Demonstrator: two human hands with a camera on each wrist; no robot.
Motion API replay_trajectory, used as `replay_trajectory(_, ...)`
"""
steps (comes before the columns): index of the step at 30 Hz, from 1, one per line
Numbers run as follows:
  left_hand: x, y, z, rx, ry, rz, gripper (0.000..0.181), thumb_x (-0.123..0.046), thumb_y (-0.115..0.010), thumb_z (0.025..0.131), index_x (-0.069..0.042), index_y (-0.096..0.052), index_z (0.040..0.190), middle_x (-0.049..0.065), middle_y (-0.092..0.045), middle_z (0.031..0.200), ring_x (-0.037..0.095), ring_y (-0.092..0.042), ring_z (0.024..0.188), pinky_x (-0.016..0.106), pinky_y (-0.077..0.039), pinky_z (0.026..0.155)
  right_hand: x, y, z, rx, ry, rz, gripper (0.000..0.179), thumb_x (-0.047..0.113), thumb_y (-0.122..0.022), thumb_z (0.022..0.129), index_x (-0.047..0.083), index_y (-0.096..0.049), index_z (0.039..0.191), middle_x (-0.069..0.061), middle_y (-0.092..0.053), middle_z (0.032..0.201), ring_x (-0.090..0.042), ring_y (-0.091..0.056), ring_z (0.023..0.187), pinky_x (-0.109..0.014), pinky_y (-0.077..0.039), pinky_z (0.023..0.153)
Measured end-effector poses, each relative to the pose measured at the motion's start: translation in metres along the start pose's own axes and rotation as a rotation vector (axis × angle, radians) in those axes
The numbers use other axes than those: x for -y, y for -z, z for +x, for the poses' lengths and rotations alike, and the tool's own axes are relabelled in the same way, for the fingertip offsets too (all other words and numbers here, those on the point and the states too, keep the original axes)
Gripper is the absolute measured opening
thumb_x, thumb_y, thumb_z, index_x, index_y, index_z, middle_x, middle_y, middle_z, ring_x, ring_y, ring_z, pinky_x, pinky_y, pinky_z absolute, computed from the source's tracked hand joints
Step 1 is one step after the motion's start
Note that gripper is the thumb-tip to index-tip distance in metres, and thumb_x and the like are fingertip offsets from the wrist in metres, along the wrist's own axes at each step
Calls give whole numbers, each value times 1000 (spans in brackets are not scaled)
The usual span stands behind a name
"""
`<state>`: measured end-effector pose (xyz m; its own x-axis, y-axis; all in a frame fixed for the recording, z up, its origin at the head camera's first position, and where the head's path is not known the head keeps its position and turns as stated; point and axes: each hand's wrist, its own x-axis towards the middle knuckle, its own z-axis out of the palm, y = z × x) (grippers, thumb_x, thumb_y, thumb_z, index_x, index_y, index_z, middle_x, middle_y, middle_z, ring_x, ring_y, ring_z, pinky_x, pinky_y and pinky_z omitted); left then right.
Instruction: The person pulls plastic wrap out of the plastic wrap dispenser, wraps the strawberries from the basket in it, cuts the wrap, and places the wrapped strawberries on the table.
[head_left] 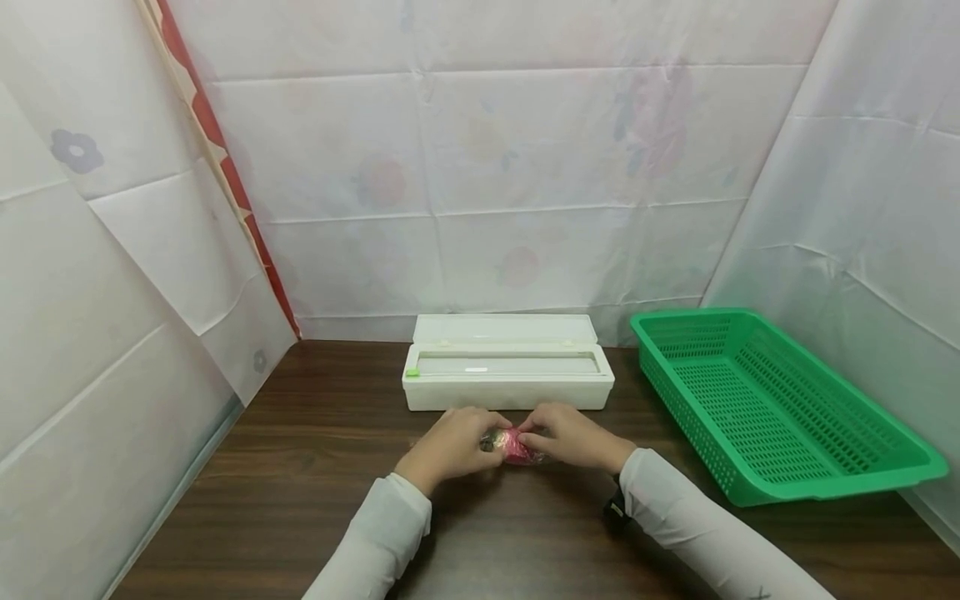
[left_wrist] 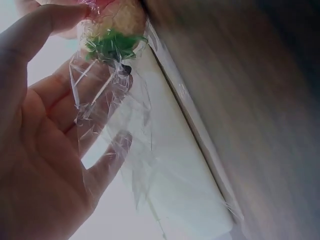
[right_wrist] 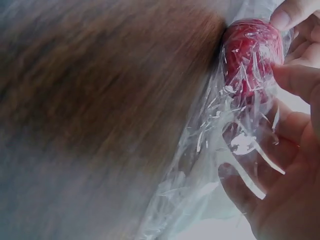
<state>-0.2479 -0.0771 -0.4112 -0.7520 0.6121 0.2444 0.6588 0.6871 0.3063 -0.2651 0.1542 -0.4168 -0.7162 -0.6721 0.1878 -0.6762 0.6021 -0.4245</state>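
A fruit (head_left: 513,448), red at one end and cream at the other, lies wrapped in clear cling film on the dark wooden table, between both hands. Green leaves (left_wrist: 112,45) and a short dark stem show at its cream end in the left wrist view. The left hand (head_left: 456,442) holds the leafy end, thumb and fingers around it, with loose film (left_wrist: 130,110) trailing across its palm. From the other side, the right hand (head_left: 566,435) pinches the red end (right_wrist: 247,55); crumpled film (right_wrist: 205,135) hangs over its lower fingers.
Just behind the hands stands a white cling film dispenser (head_left: 506,393), its lid (head_left: 505,328) raised, with a small green slider (head_left: 412,373) at the left. A green perforated basket (head_left: 686,433) stands at the right. Pale patterned sheets (head_left: 465,167) enclose the back and sides.
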Motion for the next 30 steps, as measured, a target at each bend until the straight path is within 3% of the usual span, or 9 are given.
replay_trajectory(4,-1,-2,-1,-3,0,12,33,-27,-71,88,-11,-73,117,-1,-73,108,18,-67,99,43,-51,92,2,0,-1,-6,-1,-82,21,24,-64,100,11,-77,110,5,-70,102,-13,-63,97,-38,-52,87)
replay_trajectory(9,-1,-3,-1,-6,-2,18,32,-27,-70,90,-11,-74,117,-1,-74,106,16,-67,95,43,-51,90,5,-1,-2,-15,-18,-110,27,29,-64,100,12,-74,119,3,-72,111,-15,-63,104,-41,-51,92)
replay_trajectory(17,2,-2,-1,28,23,25,34,-28,-68,93,-10,-72,122,0,-73,110,19,-67,100,42,-50,93,12,-7,-5,53,-54,-232,54,47,-68,94,9,-64,134,1,-69,116,-16,-60,99,-40,-49,84)
replay_trajectory(23,1,-1,-1,46,46,31,36,-31,-67,96,-11,-70,125,1,-72,115,20,-66,106,45,-47,97,17,-9,-6,34,-73,-275,51,43,-69,94,10,-64,133,-1,-69,119,-20,-60,104,-44,-48,87)
replay_trajectory(30,-10,5,-2,40,28,140,41,-32,-71,94,-13,-68,130,1,-70,121,21,-62,115,48,-42,102,15,-8,-3,46,-59,-288,48,41,-70,94,10,-66,130,-2,-70,113,-20,-61,101,-45,-49,86)
